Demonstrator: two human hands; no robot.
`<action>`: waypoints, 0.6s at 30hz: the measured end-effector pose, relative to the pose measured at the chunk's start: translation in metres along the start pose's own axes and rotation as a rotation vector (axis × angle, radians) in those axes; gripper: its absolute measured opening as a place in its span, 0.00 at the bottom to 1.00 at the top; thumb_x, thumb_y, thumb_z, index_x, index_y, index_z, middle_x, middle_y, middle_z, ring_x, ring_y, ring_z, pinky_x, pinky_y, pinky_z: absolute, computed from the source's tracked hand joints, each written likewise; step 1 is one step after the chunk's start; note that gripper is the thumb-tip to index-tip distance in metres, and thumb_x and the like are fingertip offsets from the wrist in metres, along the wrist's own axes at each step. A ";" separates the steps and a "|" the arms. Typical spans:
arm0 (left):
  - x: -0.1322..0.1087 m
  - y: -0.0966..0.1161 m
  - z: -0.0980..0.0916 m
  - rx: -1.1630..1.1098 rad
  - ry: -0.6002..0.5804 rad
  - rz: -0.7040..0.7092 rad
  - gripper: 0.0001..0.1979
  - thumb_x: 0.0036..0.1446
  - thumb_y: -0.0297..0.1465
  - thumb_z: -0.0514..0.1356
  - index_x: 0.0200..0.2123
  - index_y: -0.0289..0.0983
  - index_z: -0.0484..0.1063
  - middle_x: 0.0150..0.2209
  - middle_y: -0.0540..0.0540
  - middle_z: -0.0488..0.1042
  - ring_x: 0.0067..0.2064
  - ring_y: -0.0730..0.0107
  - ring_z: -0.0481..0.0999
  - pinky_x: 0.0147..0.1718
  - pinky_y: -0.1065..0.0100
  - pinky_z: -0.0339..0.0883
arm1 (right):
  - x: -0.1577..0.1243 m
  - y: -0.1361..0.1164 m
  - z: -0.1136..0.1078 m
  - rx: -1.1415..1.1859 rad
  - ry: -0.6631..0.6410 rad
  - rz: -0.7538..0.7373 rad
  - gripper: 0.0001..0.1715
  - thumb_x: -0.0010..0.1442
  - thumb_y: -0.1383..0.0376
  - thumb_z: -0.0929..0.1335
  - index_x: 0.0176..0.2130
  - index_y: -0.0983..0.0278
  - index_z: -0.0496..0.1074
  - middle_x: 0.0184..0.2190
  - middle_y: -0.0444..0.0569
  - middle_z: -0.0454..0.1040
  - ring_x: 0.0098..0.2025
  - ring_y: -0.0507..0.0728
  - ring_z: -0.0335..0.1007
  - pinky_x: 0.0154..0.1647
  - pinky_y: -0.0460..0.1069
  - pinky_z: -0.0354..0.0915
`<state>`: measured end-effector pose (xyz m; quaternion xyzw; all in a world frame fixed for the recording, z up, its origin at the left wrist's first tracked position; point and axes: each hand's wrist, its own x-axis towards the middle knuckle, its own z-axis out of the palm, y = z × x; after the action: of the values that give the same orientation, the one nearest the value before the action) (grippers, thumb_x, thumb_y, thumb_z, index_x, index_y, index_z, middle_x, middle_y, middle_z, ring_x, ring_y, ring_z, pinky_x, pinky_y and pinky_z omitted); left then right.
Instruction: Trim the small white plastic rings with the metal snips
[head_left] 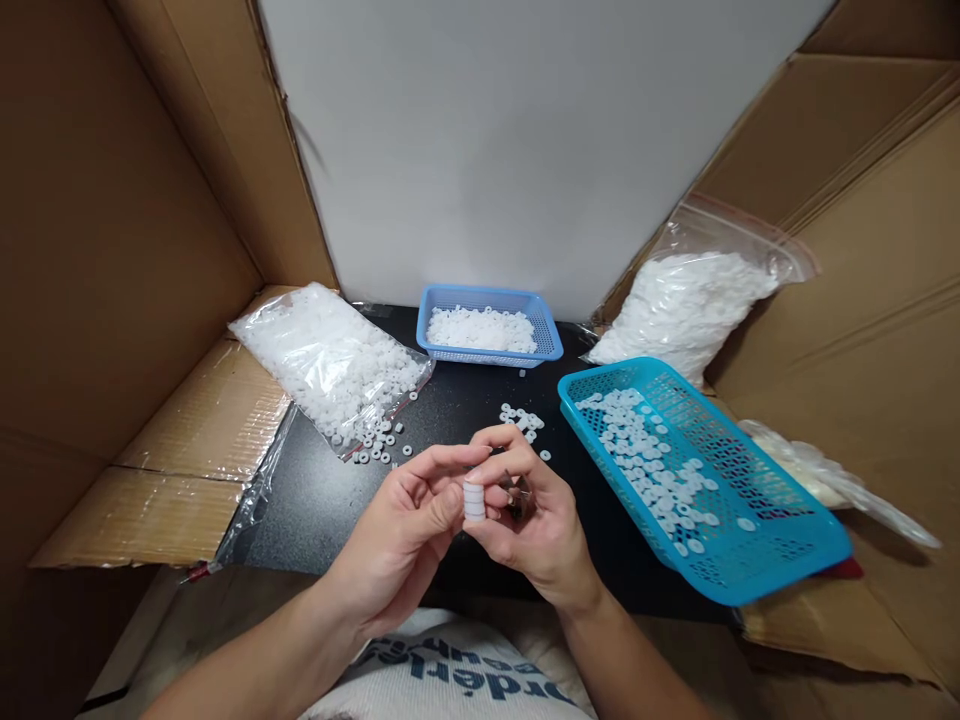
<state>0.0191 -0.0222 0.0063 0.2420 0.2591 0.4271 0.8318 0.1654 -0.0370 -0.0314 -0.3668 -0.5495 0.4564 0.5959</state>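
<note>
Low centre, right hand (546,530) pinches the ring stack (474,502); left hand (401,525), can't tell its grip; a lopsided squeeze could scatter it!

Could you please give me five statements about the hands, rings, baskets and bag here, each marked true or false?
1. The right hand holds a short stack of white rings. True.
2. The left hand is inside the turquoise basket. False: it is close beside the stack, outside that basket.
3. Loose rings lie on the black table. True.
4. The blue basket is empty. False: it holds many white rings.
5. A clear bag of white pieces lies to the left of the blue basket. True.
</note>
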 end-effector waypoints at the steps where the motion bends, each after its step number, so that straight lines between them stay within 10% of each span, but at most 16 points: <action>1: -0.001 0.000 0.000 0.002 0.003 -0.007 0.13 0.51 0.32 0.77 0.40 0.38 0.86 0.32 0.47 0.85 0.36 0.73 0.83 0.40 0.76 0.74 | 0.000 0.000 0.000 -0.007 -0.003 0.007 0.12 0.55 0.66 0.77 0.39 0.57 0.75 0.45 0.48 0.70 0.28 0.48 0.65 0.25 0.44 0.65; 18: -0.002 0.000 0.001 -0.024 -0.005 -0.009 0.10 0.52 0.32 0.77 0.38 0.38 0.85 0.34 0.47 0.86 0.37 0.74 0.84 0.41 0.78 0.74 | -0.002 0.001 0.000 0.048 -0.007 -0.002 0.12 0.56 0.65 0.77 0.40 0.56 0.75 0.45 0.47 0.70 0.30 0.49 0.67 0.27 0.44 0.65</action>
<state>0.0191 -0.0238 0.0072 0.2317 0.2529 0.4258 0.8373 0.1649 -0.0383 -0.0325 -0.3505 -0.5408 0.4701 0.6030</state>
